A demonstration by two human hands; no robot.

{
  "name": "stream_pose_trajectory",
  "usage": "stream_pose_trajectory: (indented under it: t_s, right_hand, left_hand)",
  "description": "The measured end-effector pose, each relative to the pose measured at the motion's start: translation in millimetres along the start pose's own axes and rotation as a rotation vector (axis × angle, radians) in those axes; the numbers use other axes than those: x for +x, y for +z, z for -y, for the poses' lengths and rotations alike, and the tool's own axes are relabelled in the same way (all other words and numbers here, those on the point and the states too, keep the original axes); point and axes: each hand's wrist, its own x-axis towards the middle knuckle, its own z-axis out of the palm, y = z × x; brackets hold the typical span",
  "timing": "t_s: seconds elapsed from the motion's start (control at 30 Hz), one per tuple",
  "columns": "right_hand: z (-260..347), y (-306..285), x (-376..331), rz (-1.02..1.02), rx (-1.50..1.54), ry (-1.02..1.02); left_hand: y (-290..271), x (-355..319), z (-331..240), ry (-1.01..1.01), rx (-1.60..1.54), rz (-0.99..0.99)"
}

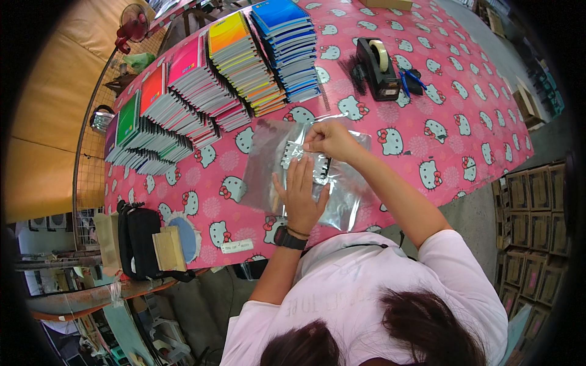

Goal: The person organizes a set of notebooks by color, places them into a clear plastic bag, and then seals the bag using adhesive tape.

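Observation:
A small whitish piece with dark, tooth-like notches along its edges (318, 166) lies on clear plastic sheets or bags (259, 155) near the middle of the table. On top of it my left hand (300, 198) rests flat, fingers stretched out and pointing away from me. My right hand (332, 140) reaches in from the right, its thumb and fingertips pinched together at the piece's far edge. What sits between those fingertips is too small to make out. The plastic is shiny and creased, spreading out under both hands.
Stacks of spiral notebooks in purple, green, red, pink, yellow and blue (284, 52) stand at the far left. Further right are a black tape dispenser (379, 70) and blue-handled pliers (414, 82). A black bag (141, 235) sits at the near left. Cartons (530, 222) are stacked beyond the right edge.

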Motion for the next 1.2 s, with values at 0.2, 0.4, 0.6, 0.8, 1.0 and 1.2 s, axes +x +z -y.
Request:
stream_pose_trajectory:
  t_s: [0.2, 0.4, 0.6, 0.8, 1.0, 1.2]
  right_hand:
    - [-33.1, -96.8, 6.9, -0.454, -0.035, -0.161]
    - [-103.8, -233.4, 40.7, -0.969, -0.490, 0.129]
    - [-93.5, -219.0, 40.0, -0.936, -0.380, -0.020]
    - [-127.7, -174.4, -6.7, -0.976, 0.192, -0.033]
    - [-67.6, -95.6, 20.3, -0.105, 0.713, 0.235]
    - [50.8, -40.2, 21.7, 0.569, 0.125, -0.071]
  left_hand:
    - [-11.1, -1.1, 2.2, -0.067, 0.029, 0.047]
    - [-6.2, 4.9, -11.0, -0.080, 0.013, 0.028]
    - [-7.5, 5.7, -7.8, -0.103, 0.046, 0.025]
    - [-4.6, 4.5, -8.4, -0.099, 0.004, 0.012]
    - [-10.3, 0.8, -1.1, -0.130, 0.016, 0.072]
    - [-18.0, 5.3, -5.6, -0.153, 0.050, 0.119]
